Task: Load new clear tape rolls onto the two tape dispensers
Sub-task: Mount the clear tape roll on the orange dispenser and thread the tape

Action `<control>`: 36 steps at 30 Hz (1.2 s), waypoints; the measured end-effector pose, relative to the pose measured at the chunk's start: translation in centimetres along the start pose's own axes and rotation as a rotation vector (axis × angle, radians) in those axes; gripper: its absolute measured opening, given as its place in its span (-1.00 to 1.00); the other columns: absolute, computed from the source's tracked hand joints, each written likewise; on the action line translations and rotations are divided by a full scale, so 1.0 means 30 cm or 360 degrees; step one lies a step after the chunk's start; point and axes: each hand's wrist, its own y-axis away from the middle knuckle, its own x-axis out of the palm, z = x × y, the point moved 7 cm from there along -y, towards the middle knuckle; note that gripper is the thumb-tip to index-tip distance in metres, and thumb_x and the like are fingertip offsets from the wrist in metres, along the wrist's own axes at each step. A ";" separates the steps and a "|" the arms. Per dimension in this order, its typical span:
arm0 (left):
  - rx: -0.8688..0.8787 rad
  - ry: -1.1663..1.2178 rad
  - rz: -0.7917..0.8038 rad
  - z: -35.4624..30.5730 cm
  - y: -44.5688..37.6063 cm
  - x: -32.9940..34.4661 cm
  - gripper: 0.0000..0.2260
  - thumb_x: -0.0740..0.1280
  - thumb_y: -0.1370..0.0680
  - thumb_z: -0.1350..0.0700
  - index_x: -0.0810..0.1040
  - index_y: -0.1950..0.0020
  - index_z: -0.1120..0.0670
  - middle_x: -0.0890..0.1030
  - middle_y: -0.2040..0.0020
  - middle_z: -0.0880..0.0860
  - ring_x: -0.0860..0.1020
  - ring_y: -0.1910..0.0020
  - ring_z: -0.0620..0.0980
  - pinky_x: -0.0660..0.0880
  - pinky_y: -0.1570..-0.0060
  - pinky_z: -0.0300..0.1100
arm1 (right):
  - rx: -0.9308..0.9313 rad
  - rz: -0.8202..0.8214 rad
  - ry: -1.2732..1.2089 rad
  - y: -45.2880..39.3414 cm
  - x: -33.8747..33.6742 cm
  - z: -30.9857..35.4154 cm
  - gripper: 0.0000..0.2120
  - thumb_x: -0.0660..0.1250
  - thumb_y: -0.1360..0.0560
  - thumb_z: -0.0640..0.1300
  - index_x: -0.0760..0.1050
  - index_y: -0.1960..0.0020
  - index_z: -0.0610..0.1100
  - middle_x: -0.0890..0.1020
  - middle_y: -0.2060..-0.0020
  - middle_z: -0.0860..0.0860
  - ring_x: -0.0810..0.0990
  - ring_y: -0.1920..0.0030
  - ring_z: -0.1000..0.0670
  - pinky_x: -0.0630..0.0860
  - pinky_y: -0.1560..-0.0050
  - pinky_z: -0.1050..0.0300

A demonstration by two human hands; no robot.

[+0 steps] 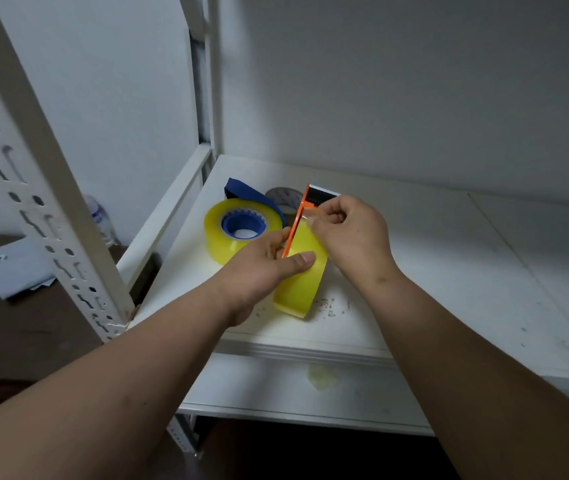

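My left hand (269,268) grips a yellowish clear tape roll (302,284) seated in an orange tape dispenser (302,211), thumb lying across the roll's face. My right hand (349,233) pinches the tape's loose end near the dispenser's serrated black blade end. Both are held just above the white shelf (432,271). Behind my left hand, a blue tape dispenser (246,223) lies flat with another yellowish clear roll (219,242) around its hub. My right hand hides the orange dispenser's far side.
A grey-white tape roll (285,200) lies behind the dispensers. A perforated white upright post (44,174) stands at left. Papers (9,268) and a plastic bottle (101,220) sit on a dark table at left. A lower shelf (293,386) shows beneath.
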 end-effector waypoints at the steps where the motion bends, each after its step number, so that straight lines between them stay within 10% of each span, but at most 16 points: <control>1: 0.0008 -0.0014 -0.0011 0.002 -0.001 -0.002 -0.68 0.38 -0.56 0.17 0.53 -0.31 0.03 0.71 -0.05 0.06 0.67 -0.02 0.00 0.58 -0.02 -0.15 | -0.0026 0.0011 0.0049 -0.004 0.000 0.008 -0.93 0.38 -0.44 -0.06 0.59 0.10 -0.04 0.63 0.21 0.06 0.62 0.12 -0.02 0.56 0.05 0.02; 9: 0.0080 -0.0072 -0.0118 0.013 -0.011 -0.043 -0.73 0.44 -0.51 0.08 0.60 -0.21 0.03 0.72 -0.03 0.11 0.67 -0.07 0.12 0.59 -0.14 0.00 | -0.0064 -0.0158 0.0372 -0.010 0.000 0.025 -0.89 0.29 -0.49 -0.03 0.50 0.21 0.02 0.63 0.14 0.03 0.58 0.07 -0.06 0.47 -0.06 -0.04; 14: 0.0130 -0.0126 -0.0199 0.010 -0.018 -0.061 -0.71 0.44 -0.50 0.02 0.58 -0.21 0.02 0.60 0.39 -0.23 0.56 0.33 -0.30 0.46 0.22 -0.40 | -0.0141 -0.0325 0.0628 -0.001 -0.003 0.053 -0.86 0.19 -0.50 -0.08 0.49 0.17 -0.01 0.62 0.12 0.05 0.53 -0.03 -0.03 0.21 -0.06 0.04; 22: 0.0126 -0.0180 -0.0443 0.015 -0.037 -0.108 -0.65 0.47 -0.45 -0.07 0.56 -0.16 0.04 0.48 0.57 -0.26 0.44 0.53 -0.33 0.31 0.48 -0.52 | -0.0146 -0.0498 0.0639 -0.001 -0.003 0.090 -0.87 0.15 -0.51 -0.11 0.37 0.21 -0.04 0.61 0.13 0.02 0.53 0.04 -0.05 0.22 -0.09 0.03; 32: 0.0115 -0.0341 -0.0443 0.007 -0.069 -0.122 -0.65 0.41 -0.44 -0.21 0.57 -0.07 0.01 0.48 0.42 -0.11 0.42 0.48 -0.26 0.34 0.44 -0.43 | -0.0095 -0.0213 0.0727 -0.067 0.007 0.054 -0.77 0.31 -0.46 0.12 0.41 0.25 0.01 0.55 0.22 0.08 0.52 0.10 -0.03 0.12 0.03 0.09; 36: -0.0059 -0.0174 -0.0219 0.026 -0.077 -0.102 -0.51 0.39 -0.43 -0.26 0.45 -0.24 -0.04 0.59 0.12 -0.02 0.56 0.12 -0.10 0.52 0.09 -0.18 | -0.0067 -0.0174 0.0697 -0.091 0.015 0.031 -0.81 0.31 -0.46 0.06 0.43 0.26 0.00 0.56 0.24 0.09 0.53 0.06 -0.04 0.13 0.06 0.09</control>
